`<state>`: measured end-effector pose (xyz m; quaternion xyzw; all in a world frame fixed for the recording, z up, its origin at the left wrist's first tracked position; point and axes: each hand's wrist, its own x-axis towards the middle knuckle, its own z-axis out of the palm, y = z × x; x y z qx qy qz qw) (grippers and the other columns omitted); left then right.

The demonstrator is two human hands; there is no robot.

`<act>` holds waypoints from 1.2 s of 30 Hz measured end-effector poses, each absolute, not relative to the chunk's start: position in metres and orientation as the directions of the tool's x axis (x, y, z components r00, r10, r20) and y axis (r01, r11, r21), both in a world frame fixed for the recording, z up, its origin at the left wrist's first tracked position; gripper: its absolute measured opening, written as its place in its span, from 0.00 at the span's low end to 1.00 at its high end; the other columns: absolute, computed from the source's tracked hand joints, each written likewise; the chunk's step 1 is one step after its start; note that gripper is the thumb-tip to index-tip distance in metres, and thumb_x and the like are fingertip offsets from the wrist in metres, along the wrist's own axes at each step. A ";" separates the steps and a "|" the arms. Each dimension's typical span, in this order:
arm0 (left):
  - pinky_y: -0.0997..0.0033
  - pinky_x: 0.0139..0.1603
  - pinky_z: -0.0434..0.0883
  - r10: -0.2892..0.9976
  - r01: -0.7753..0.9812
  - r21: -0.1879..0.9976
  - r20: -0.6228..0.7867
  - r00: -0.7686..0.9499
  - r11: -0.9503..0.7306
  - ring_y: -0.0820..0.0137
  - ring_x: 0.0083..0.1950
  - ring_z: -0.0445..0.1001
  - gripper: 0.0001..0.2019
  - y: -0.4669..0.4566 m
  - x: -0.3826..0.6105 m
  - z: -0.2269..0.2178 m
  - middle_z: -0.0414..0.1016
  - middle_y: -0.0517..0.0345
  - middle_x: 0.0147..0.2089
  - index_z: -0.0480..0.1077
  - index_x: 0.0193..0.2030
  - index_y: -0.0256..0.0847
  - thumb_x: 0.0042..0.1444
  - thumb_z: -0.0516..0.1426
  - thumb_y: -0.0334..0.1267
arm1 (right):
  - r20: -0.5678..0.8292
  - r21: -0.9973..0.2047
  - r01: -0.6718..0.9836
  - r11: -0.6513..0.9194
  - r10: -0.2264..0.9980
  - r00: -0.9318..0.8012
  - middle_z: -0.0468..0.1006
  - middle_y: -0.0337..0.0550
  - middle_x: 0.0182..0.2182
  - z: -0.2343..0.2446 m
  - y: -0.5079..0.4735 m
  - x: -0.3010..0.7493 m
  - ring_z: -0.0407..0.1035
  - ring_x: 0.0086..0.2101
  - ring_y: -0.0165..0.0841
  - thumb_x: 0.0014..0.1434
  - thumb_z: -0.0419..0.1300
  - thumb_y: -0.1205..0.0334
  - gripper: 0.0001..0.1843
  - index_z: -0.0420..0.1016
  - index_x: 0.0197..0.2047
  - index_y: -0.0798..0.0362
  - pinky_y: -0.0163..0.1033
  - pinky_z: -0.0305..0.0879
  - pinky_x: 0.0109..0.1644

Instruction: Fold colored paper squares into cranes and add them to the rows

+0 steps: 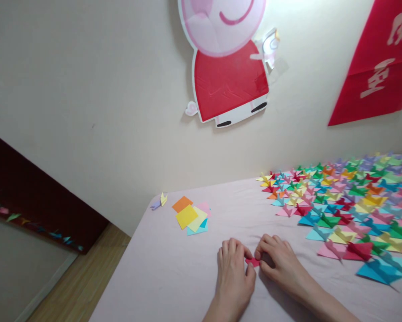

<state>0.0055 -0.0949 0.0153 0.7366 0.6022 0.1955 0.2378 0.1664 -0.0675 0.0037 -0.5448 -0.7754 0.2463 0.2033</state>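
Note:
A small red piece of folded paper [253,262] lies on the pale pink cloth between my two hands. My left hand [233,266] pinches its left side, thumb and index finger together on the paper. From the other side, my right hand [278,259] grips the right edge with its fingertips. Parts of the paper are hidden under the fingers, so its full shape does not show. Left of the hands, several square paper sheets [186,217] in orange, yellow, pink and blue overlap on the cloth.
Rows of colourful folded paper cranes [344,219] cover the table's right side. Two more paper cranes [159,202] sit at the far left corner. The cloth-covered table [147,268] meets a wall bearing a cartoon pig cutout [230,85] and a red banner [371,71].

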 end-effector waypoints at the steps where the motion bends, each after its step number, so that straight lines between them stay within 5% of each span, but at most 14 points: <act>1: 0.62 0.51 0.58 0.981 0.796 0.584 -0.004 0.195 -0.156 0.62 0.51 0.62 0.11 -0.095 0.006 0.016 0.67 0.56 0.47 0.65 0.40 0.44 0.52 0.51 0.27 | 0.040 -0.610 0.740 0.283 0.944 -0.328 0.75 0.42 0.34 0.004 -0.067 0.167 0.66 0.40 0.40 0.50 0.53 0.75 0.11 0.73 0.31 0.50 0.44 0.56 0.44; 9: 0.63 0.52 0.57 0.982 0.794 0.589 -0.004 0.191 -0.152 0.64 0.52 0.62 0.11 -0.094 0.005 0.015 0.67 0.58 0.48 0.66 0.41 0.44 0.52 0.51 0.26 | 0.036 -0.673 0.673 0.308 0.922 -0.386 0.75 0.41 0.35 0.001 -0.063 0.178 0.67 0.41 0.39 0.48 0.51 0.75 0.16 0.75 0.33 0.49 0.45 0.58 0.47; 14: 0.65 0.54 0.58 0.977 0.789 0.589 0.001 0.211 -0.171 0.65 0.53 0.62 0.11 -0.093 0.003 0.014 0.68 0.59 0.48 0.66 0.41 0.45 0.54 0.51 0.26 | 0.046 -0.687 0.649 0.326 0.911 -0.409 0.76 0.41 0.38 0.004 -0.066 0.181 0.67 0.42 0.40 0.48 0.58 0.70 0.12 0.74 0.37 0.49 0.45 0.59 0.48; 24: 0.65 0.51 0.62 0.938 0.721 0.609 0.135 0.318 -0.332 0.62 0.50 0.65 0.14 -0.090 -0.012 0.014 0.72 0.58 0.46 0.70 0.42 0.45 0.51 0.54 0.25 | 0.209 -0.600 0.625 0.499 0.852 -0.479 0.78 0.43 0.33 -0.006 -0.054 0.180 0.69 0.37 0.38 0.63 0.55 0.63 0.10 0.77 0.32 0.49 0.43 0.62 0.43; 29: 0.65 0.49 0.63 0.969 0.697 0.673 0.184 0.168 -0.248 0.63 0.47 0.68 0.07 -0.088 -0.006 0.014 0.74 0.58 0.40 0.72 0.35 0.43 0.57 0.55 0.28 | 0.304 -0.612 0.606 0.508 0.859 -0.413 0.78 0.42 0.32 -0.008 -0.053 0.174 0.70 0.36 0.37 0.65 0.53 0.61 0.13 0.74 0.30 0.49 0.42 0.64 0.42; 36: 0.68 0.46 0.64 0.982 0.568 0.801 0.169 0.088 -0.189 0.65 0.44 0.69 0.06 -0.067 0.002 0.015 0.74 0.59 0.37 0.72 0.32 0.42 0.54 0.56 0.27 | 0.325 -0.721 0.535 0.442 0.896 -0.303 0.77 0.41 0.31 0.003 -0.048 0.166 0.70 0.35 0.38 0.60 0.54 0.59 0.08 0.71 0.30 0.48 0.44 0.67 0.43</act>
